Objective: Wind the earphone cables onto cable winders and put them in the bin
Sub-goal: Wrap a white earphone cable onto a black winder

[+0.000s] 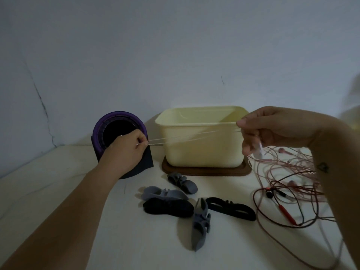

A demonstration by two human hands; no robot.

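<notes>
**White cable drawn taut, no winder in hand yet**

A white earphone cable (194, 134) was stretched in several strands between the two hands, above the table (58, 191) and in front of the cream bin (202, 149). The left hand (126, 151) pinched one end between thumb and forefinger, its other fingers curled in. The right hand (272, 131) pinched the strands at its fingertips, and a small white piece hung below its fingers; whether that was a plug or an earbud could not be told.

The bin stood on a wooden tray (206, 171) towards the far edge of the table, and what lay inside it was hidden by its wall. Five cable winders (168, 207), grey and black, lay loose near the middle, just in front of the tray. A tangle of pink and red cables (292, 182) sprawled along the right edge. A purple-ringed round object (118, 131) stood on a dark base behind the left hand.

The step in hand looked like straightening and measuring out one cable before winding. The next move probably called for freeing one hand to pick up a winder while the other kept the strands from slipping into the tangle below.
</notes>
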